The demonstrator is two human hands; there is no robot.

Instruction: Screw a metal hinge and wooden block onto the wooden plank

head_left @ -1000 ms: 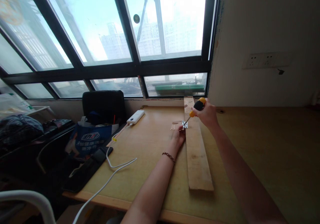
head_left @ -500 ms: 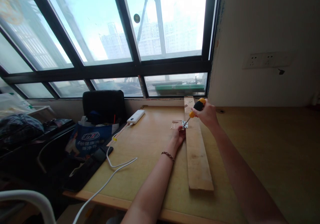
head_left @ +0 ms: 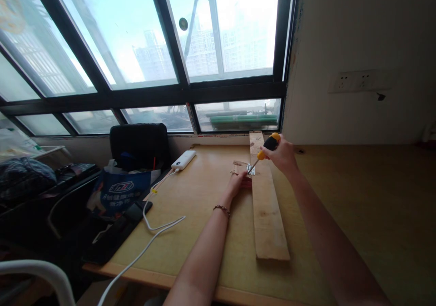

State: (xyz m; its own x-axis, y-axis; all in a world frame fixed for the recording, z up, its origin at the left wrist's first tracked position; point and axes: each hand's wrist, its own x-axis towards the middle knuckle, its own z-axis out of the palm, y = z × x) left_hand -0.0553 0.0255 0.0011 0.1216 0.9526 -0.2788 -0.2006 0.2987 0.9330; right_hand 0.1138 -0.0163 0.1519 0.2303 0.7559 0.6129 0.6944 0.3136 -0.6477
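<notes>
A long wooden board (head_left: 269, 215) lies lengthwise on the table. A silver metal hinge (head_left: 251, 170) sits across its left edge, where a small wooden piece (head_left: 240, 164) meets it. My right hand (head_left: 283, 153) is closed around a yellow-and-black screwdriver (head_left: 270, 143), tilted so its shaft runs down left to the hinge. My left hand (head_left: 236, 182) rests over the small piece, fingertips drawn together beside the screwdriver's tip. Whatever is between those fingertips is too small to make out.
A white power bank (head_left: 184, 159) with a white cable (head_left: 165, 226) lies on the table (head_left: 200, 197), left of the board. Beyond the left edge are a black chair (head_left: 139, 144) and a blue bag (head_left: 119, 188). A window and a wall with sockets (head_left: 354, 81) stand behind.
My left hand has shifted left and up, from beside the board's edge onto the small wooden piece. My right hand keeps the screwdriver at the hinge, nearly unmoved.
</notes>
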